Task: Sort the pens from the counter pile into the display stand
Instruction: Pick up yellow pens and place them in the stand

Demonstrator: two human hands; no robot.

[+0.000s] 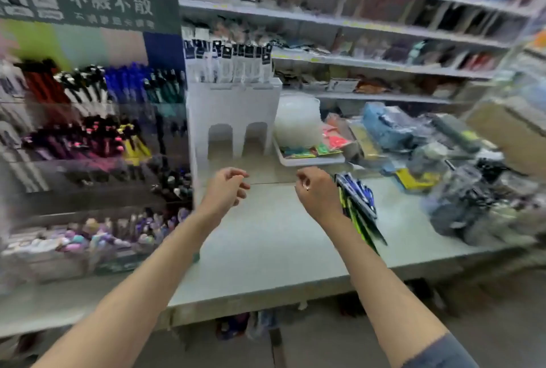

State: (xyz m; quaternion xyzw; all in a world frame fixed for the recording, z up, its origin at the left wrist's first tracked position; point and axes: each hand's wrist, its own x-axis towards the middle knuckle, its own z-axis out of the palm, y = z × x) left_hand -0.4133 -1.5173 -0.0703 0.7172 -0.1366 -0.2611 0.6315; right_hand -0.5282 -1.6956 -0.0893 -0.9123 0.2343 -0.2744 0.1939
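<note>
The whole view is blurred by motion. A pile of pens with blue, black and green barrels lies fanned out on the grey counter, just right of my right wrist. My right hand hovers over the counter with its fingers loosely curled, and no pen shows in it. My left hand hangs at the same height to the left, also loosely curled and holding nothing. The tiered pen display stand fills the left side, its rows packed with red, white, blue, green, purple and yellow pens.
A white holder with two arched openings stands behind my hands. Right of it sit a white tray with a clear tub and coloured packets. Bagged goods crowd the counter's right end. Stocked shelves line the back wall.
</note>
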